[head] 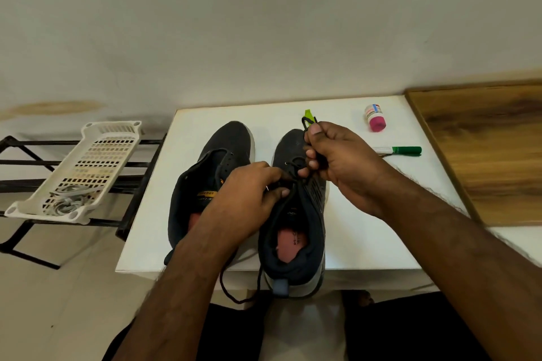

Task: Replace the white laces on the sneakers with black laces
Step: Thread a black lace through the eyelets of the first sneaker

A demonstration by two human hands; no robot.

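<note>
I see a small white table (pixel 337 114) pushed against a plain off-white wall (pixel 234 23), which carries a brownish stain (pixel 55 107) low on its left side. Two dark sneakers sit side by side on the table, toes toward the wall. My left hand (pixel 249 193) has its fingers curled at the eyelets of the right sneaker (pixel 296 228), pinching the black lace (pixel 289 174) where it crosses the tongue. My right hand (pixel 337 161), just beside and slightly beyond the left fingers, grips a bunched length of the same lace in a closed fist, with a loop showing above the thumb. A loose end of the lace trails back under my left forearm and hangs over the near table edge. The left sneaker (pixel 211 173) lies to the left of my left fingers, and I see no lace in it.

Beyond my right fingertips a green tag (pixel 308 113) lies on the table. Farther right of them stand a small white bottle with a pink cap (pixel 374 118) and a green marker (pixel 401 150). A wooden board (pixel 484 149) adjoins the table on that side. Well left of my hands, a white perforated tray (pixel 96 161) rests on a black metal rack (pixel 26 182), with the white laces (pixel 69 199) heaped at its near end. The floor is pale tile (pixel 73 287).
</note>
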